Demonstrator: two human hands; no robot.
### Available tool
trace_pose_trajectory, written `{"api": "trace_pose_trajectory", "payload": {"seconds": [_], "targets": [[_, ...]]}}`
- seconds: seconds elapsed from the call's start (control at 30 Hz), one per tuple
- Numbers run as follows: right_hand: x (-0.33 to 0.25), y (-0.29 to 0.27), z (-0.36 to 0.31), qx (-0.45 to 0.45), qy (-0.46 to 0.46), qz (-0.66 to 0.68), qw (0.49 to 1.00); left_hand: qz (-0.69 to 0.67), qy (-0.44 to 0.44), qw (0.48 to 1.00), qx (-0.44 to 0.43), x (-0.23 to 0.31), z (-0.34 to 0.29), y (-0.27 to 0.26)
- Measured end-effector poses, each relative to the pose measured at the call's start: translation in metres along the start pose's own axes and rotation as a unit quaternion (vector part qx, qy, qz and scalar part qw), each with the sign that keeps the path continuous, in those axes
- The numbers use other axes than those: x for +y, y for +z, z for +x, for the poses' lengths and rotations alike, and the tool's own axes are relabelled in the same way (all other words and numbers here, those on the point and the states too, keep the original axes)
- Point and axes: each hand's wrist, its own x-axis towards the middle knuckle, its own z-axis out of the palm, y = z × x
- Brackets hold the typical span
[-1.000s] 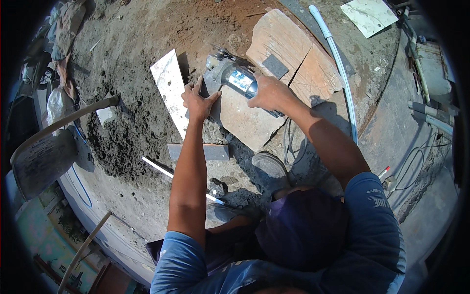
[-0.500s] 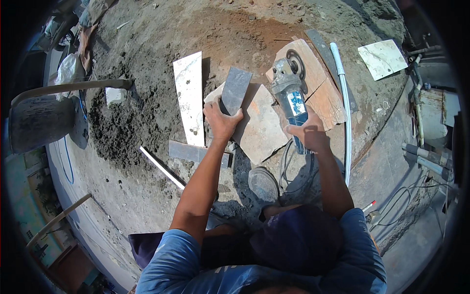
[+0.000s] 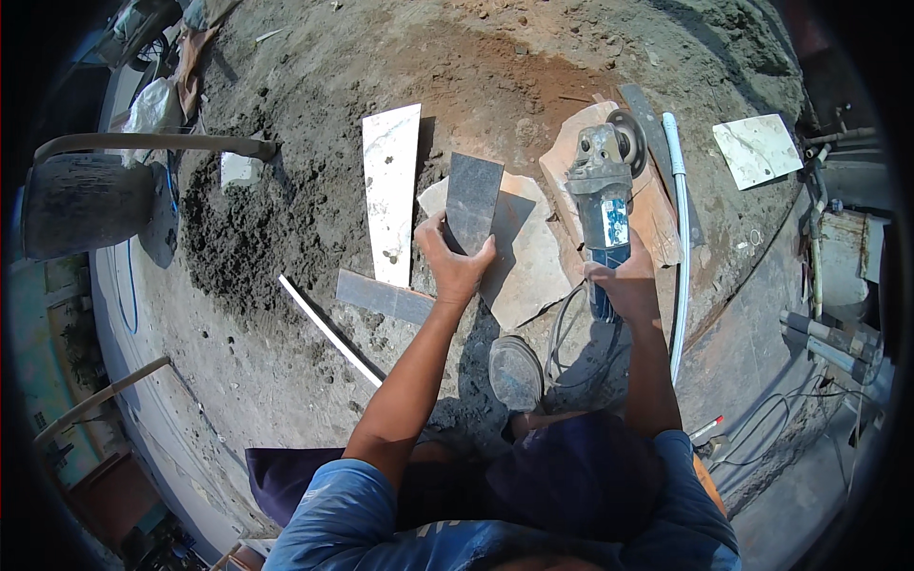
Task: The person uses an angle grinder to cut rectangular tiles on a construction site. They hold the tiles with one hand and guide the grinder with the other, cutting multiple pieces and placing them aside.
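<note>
Between the thumb and fingers of my left hand (image 3: 457, 262) is a dark grey tile piece (image 3: 473, 195), held up over a pale stone slab (image 3: 522, 238) that catches its shadow. My right hand (image 3: 625, 285) is wrapped round the blue body of an angle grinder (image 3: 603, 205). Its disc (image 3: 626, 143) points away from me, above a reddish stone slab (image 3: 571, 143). Whether the disc is turning I cannot tell. Just left of my left hand lie a long white tile strip (image 3: 390, 190) and a second dark tile strip (image 3: 386, 297).
Wet mortar (image 3: 257, 228) is heaped at the left beside a dark bucket (image 3: 90, 205). A pale pipe (image 3: 680, 238) runs along the right of the slabs. A white square tile (image 3: 757, 152) lies far right. The grinder's cord (image 3: 552, 347) loops near my shoe (image 3: 516, 373).
Both hands have shifted a little to the right in the picture, with the tile piece and grinder still in them. The tile piece now stands more upright; the whole view has also shifted slightly.
</note>
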Motion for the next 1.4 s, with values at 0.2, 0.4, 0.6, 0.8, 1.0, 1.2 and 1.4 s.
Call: {"api": "trace_pose_trajectory", "payload": {"seconds": [0.2,0.4,0.6,0.8,1.0,1.2,1.4], "targets": [[-0.003,0.005,-0.002,-0.026,0.016,0.011,0.999,0.059,-0.048,0.995,-0.056,0.008,0.005,0.002],[0.006,0.009,-0.001,-0.031,0.034,0.04,0.998,0.116,-0.168,0.975,-0.085,0.029,0.002,0.021],[0.004,0.004,-0.004,-0.041,0.054,0.046,0.997,0.095,-0.104,0.987,-0.08,0.026,-0.008,0.031],[0.005,-0.005,-0.007,-0.052,0.035,0.097,0.993,0.131,0.023,0.973,-0.186,-0.007,0.03,-0.005],[0.002,-0.007,-0.006,-0.06,-0.017,0.118,0.991,0.26,0.137,0.925,-0.239,-0.002,0.046,-0.008],[-0.04,0.002,-0.026,-0.046,-0.028,0.168,0.984,-0.339,-0.223,0.817,-0.411,0.13,-0.038,0.004],[-0.052,0.003,-0.044,0.011,-0.056,0.16,0.985,-0.344,-0.185,0.867,-0.31,0.159,-0.087,0.013]]}}
